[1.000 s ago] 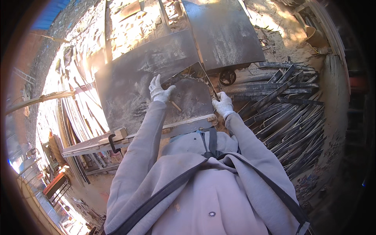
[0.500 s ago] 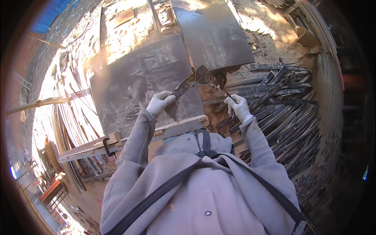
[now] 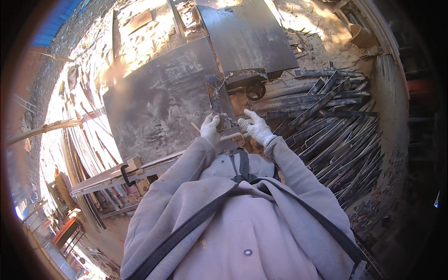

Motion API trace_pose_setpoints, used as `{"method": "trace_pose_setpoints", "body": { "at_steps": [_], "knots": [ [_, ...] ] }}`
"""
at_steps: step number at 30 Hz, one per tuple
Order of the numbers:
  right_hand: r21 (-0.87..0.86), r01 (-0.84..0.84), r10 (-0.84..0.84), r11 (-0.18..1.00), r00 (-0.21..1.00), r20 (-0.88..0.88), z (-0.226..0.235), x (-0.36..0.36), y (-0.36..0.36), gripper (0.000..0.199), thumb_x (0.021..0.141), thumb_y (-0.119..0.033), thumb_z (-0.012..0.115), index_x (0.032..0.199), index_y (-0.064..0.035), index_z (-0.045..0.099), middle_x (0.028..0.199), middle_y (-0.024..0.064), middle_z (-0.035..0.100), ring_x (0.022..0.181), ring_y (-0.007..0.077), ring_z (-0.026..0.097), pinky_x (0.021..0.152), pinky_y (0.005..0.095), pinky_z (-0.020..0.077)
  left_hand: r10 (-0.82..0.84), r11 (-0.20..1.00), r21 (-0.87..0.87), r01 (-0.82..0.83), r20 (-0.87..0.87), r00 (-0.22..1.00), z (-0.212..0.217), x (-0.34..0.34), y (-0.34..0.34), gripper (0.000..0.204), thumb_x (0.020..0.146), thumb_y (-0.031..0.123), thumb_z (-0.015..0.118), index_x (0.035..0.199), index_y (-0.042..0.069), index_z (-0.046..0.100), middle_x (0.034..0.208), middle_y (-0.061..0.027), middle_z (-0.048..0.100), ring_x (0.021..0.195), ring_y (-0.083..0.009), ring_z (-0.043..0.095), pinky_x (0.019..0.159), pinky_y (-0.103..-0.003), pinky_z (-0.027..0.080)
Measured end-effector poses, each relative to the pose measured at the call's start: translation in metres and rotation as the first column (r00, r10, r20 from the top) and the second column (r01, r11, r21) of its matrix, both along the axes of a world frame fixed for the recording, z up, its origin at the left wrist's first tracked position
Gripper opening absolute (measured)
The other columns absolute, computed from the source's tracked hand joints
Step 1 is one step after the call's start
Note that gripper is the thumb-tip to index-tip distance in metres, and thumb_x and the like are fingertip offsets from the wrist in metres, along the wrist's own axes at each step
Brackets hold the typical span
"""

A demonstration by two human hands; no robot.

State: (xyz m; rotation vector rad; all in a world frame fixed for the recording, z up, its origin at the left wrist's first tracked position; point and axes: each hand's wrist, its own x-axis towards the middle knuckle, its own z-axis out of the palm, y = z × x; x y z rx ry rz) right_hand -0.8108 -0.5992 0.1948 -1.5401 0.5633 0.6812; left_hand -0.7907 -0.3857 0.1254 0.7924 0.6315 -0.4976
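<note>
My left hand [image 3: 211, 129], in a pale work glove, is closed on the near end of a dark, ragged-edged board offcut [image 3: 214, 97]. This strip lies along the right edge of a large dark panel [image 3: 156, 100], and its far part bends off to the right. My right hand [image 3: 256, 128], gloved too, is just right of the offcut's near end. Its fingers are apart and point left, with nothing visible in them. Below both hands runs a wooden rail [image 3: 179, 156] along the panel's near edge.
Another dark panel [image 3: 247, 39] lies beyond, with a black handwheel [image 3: 255, 90] below its near edge. Dark strips [image 3: 326, 135] are heaped at the right. A black clamp [image 3: 125, 175] grips the rail at the left, near piled pale wood strips [image 3: 95, 135].
The offcut has swung from a diagonal to nearly straight ahead, and my left hand has moved right and nearer. My right hand has come left and its fingers have spread.
</note>
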Motion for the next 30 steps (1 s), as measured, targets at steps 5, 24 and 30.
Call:
{"method": "trace_pose_setpoints", "body": {
  "at_steps": [5,24,30],
  "knots": [
    [-0.250,0.013,0.062,0.968,0.955,0.290,-0.051,0.020,0.022,0.048,0.097,-0.014,0.075,0.142,-0.0017,0.061,0.110,0.0078,0.075,0.083,0.0143,0.070,0.068,0.0298,0.0582,0.041,0.998,0.057,-0.040,-0.014,0.999,-0.021,0.021,-0.035,0.026,0.113,0.027,0.049,0.125,0.007,0.063,0.109,-0.0071,0.072,0.094,-0.0211,0.070,0.087,-0.042,0.060],
    [0.195,0.574,-0.550,0.796,0.819,-0.167,-0.059,0.154,0.034,0.023,0.105,-0.015,0.064,0.116,0.0051,0.061,0.111,0.0152,0.068,0.088,0.0338,0.077,0.068,0.0414,0.0704,-0.449,0.455,0.837,0.305,-0.080,0.890,-0.028,0.181,-0.033,0.039,0.104,0.035,0.064,0.106,-0.001,0.076,0.094,-0.0144,0.078,0.086,-0.0224,0.072,0.075,-0.041,0.055],
    [0.200,0.564,-0.536,0.801,0.825,-0.176,-0.057,0.181,0.030,0.023,0.104,-0.013,0.062,0.116,0.0066,0.060,0.110,0.0172,0.068,0.088,0.0346,0.077,0.068,0.0418,0.0705,-0.436,0.385,0.875,0.295,-0.109,0.893,-0.026,0.201,-0.036,0.039,0.103,0.035,0.064,0.107,-0.002,0.077,0.095,-0.0154,0.079,0.086,-0.0246,0.074,0.078,-0.042,0.056]
  ]
}}
